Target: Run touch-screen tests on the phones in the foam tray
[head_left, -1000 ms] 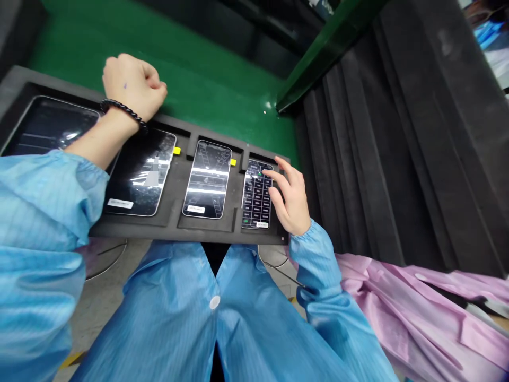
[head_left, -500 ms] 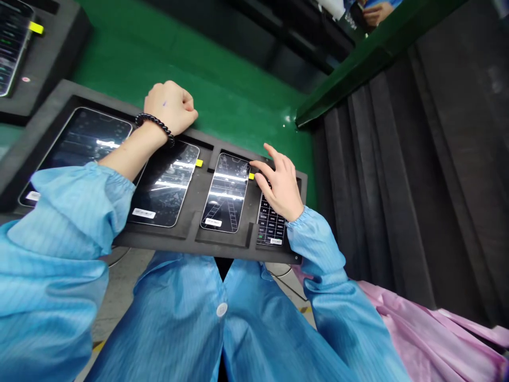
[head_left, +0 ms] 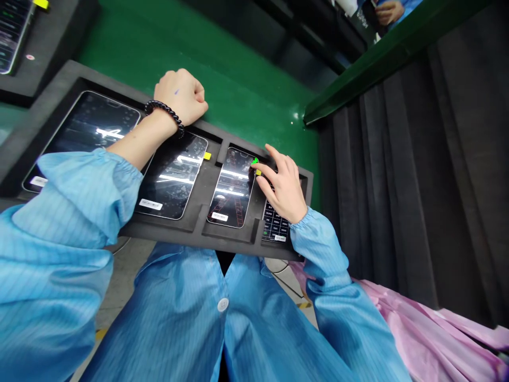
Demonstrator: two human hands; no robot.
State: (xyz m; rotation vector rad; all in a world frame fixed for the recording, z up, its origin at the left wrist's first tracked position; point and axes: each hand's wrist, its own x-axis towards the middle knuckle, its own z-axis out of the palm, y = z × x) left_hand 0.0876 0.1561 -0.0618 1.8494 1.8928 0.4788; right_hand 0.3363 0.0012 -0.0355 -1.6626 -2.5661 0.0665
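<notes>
A dark foam tray holds several devices with dark, glossy screens. My left hand, a black beaded bracelet at its wrist, is curled into a fist over the tray's far edge. Under that forearm lie a large tablet and a second tablet. My right hand has its fingers apart, the index fingertip at the upper right corner of a phone, where a green mark shows. Below this hand, another phone displays a grid and is partly covered.
Another dark tray with a lit device stands at the upper left on the green surface. A green beam and dark curtains border the right. Another person's hand is at the top, and pink cloth at lower right.
The phone's track-like lines have turned from white to red, and a green mark has appeared at its upper right corner. The view has shifted slightly; both hands keep about the same pose.
</notes>
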